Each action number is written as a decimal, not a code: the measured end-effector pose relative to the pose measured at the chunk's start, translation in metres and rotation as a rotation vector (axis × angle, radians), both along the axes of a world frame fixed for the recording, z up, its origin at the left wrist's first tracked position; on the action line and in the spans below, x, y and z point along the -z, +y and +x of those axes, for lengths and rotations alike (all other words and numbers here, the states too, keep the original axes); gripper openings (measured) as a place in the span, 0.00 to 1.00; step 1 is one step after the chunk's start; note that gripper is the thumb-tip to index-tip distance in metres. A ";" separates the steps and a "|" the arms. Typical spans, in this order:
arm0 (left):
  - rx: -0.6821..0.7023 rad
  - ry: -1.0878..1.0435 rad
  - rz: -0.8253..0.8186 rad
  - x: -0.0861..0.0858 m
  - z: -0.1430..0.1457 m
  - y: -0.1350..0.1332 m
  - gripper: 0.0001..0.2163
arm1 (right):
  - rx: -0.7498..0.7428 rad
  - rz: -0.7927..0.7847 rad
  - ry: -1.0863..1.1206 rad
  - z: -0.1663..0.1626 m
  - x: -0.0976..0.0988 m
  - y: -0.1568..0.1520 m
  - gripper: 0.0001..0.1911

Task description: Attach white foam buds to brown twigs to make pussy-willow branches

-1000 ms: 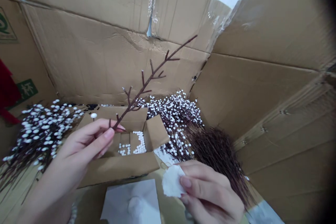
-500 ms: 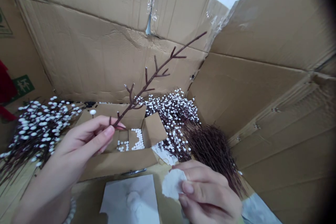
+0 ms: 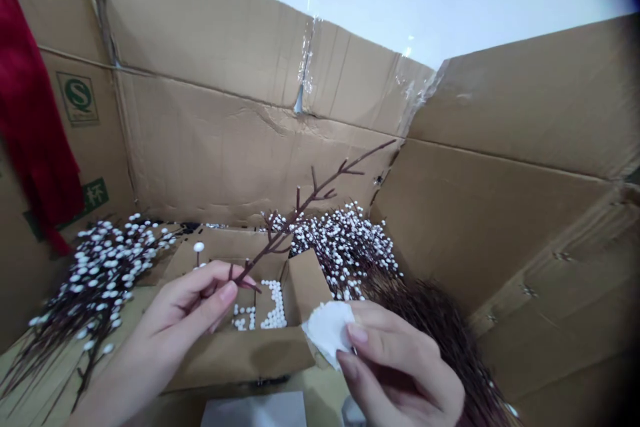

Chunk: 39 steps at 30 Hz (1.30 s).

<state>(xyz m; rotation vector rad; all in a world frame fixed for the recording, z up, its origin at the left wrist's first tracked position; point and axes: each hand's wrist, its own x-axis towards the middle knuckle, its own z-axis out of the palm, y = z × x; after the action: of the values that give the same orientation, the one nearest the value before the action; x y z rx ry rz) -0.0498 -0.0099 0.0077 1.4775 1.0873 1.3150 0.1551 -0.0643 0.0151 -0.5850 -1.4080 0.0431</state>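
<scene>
My left hand [image 3: 185, 307] pinches the base of a bare brown artificial twig [image 3: 311, 201], which angles up and to the right with several short side shoots. A white bead on a thin stem [image 3: 199, 247] stands just above my left fingers. My right hand [image 3: 395, 360] is at the lower right, with thumb and fingers shut on a soft white fluffy piece [image 3: 327, 332]. That piece is close to the flap of a small open cardboard box [image 3: 240, 357], which holds loose white beads [image 3: 274, 307].
Bundles of dark stems with white beads lie at left [image 3: 100, 287] and behind the box [image 3: 345, 247]. A brown twig bundle [image 3: 435, 333] lies at right. Large cardboard walls [image 3: 240, 147] surround everything, with a red cloth [image 3: 35, 113] at upper left.
The whole view has tilted upward, so the box and hands sit lower in the frame. My right hand has raised the white piece toward the box flap. My left hand keeps the twig.
</scene>
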 end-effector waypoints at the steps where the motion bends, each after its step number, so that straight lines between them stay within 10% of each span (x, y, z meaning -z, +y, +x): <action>1: 0.018 0.011 0.007 -0.002 0.001 0.001 0.09 | 0.010 0.001 0.035 -0.002 0.000 0.003 0.18; 24: -0.202 0.122 -0.009 0.008 0.022 0.011 0.04 | 0.090 -0.104 0.269 0.020 0.022 0.043 0.11; 39: -0.098 0.590 0.924 0.022 0.012 0.028 0.19 | 0.118 -0.327 0.579 0.012 0.010 0.053 0.09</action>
<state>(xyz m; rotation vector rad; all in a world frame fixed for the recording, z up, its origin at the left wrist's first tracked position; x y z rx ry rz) -0.0380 0.0182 -0.0140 2.6452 0.9279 1.5938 0.1675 -0.0109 0.0049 -0.8457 -0.8045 0.3283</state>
